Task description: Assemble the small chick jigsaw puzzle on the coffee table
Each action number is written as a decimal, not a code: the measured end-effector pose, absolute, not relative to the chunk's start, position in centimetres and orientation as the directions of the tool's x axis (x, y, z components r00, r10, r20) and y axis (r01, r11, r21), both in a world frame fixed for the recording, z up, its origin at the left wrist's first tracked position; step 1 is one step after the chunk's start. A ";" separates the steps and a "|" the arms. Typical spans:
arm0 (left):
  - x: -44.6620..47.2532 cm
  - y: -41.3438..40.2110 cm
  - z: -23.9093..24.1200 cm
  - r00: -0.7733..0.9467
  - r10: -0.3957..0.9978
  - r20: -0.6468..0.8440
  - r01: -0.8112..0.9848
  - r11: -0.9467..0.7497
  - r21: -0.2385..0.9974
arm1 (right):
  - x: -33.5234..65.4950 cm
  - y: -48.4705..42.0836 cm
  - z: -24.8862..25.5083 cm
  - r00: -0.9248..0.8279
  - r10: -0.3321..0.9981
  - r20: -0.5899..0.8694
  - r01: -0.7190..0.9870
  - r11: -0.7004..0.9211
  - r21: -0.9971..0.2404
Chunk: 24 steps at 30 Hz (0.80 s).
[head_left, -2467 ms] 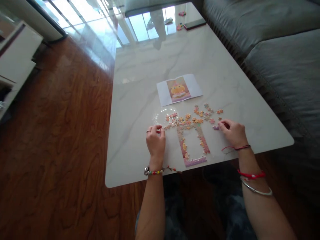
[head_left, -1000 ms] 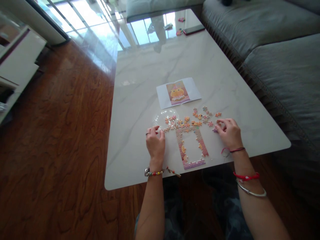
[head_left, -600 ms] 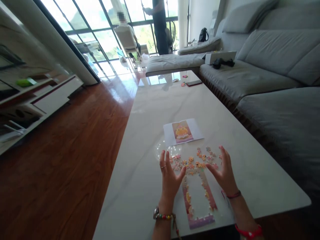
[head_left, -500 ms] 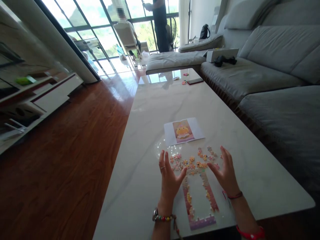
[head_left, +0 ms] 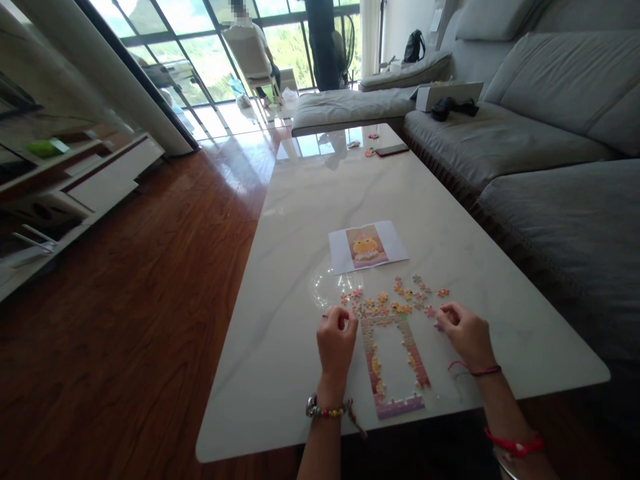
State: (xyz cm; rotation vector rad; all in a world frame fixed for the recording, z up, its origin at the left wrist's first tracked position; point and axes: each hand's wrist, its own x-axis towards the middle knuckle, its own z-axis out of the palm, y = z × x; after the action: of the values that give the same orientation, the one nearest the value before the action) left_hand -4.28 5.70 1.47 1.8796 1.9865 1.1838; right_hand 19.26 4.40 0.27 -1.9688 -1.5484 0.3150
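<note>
My left hand [head_left: 337, 340] is closed, thumb and fingertips curled together in a ring, and nothing shows in it. It is just left of a partly assembled jigsaw puzzle [head_left: 419, 363], a rectangular frame of joined pieces around an open middle. To the right, my right hand [head_left: 469, 335] is closed in a pinch. A small purple puzzle piece [head_left: 438, 326] shows at its fingertips; whether it is gripped or lies on the table is unclear. Loose puzzle pieces [head_left: 382, 299] are scattered beyond the frame. Behind them lies a paper [head_left: 338, 253] with a printed cartoon picture [head_left: 367, 245].
All this rests on a long white marble-patterned table [head_left: 280, 333]. A phone [head_left: 393, 151] and small items lie at its far end. A grey sofa [head_left: 545, 140] runs along the right. Two people are by the windows, one seated on a chair [head_left: 250, 53].
Both hands have gone from open with spread fingers to closed. They have moved slightly apart, the right one to the right. The view has tilted down a little.
</note>
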 end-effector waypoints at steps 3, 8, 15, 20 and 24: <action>-4.1 5.0 1.6 -0.191 0.923 0.334 0.782 -0.062 0.620 | 19.1 3.5 0.9 0.278 0.953 0.118 0.804 -0.163 -0.572; -4.1 3.7 1.6 -0.210 0.935 0.286 0.781 -0.015 0.624 | 20.9 2.5 0.4 0.311 0.945 0.096 0.816 -0.214 -0.536; -3.9 3.3 1.4 -0.170 0.937 0.304 0.781 -0.060 0.622 | 23.1 2.4 -0.9 0.134 0.982 0.132 0.844 -0.043 -0.535; -3.6 4.0 1.3 -0.179 0.935 0.307 0.779 -0.056 0.624 | 22.7 3.1 -1.1 -0.017 0.989 0.150 0.848 0.093 -0.521; -3.6 4.3 1.3 -0.157 0.946 0.282 0.779 -0.057 0.624 | 22.5 3.6 -0.8 -0.055 0.995 0.089 0.853 0.093 -0.513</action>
State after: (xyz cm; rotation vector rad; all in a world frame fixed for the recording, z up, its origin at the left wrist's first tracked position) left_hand -3.57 4.34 1.35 1.8647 1.9755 1.0181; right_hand 22.55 3.61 -0.79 -1.8111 -1.9619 0.4566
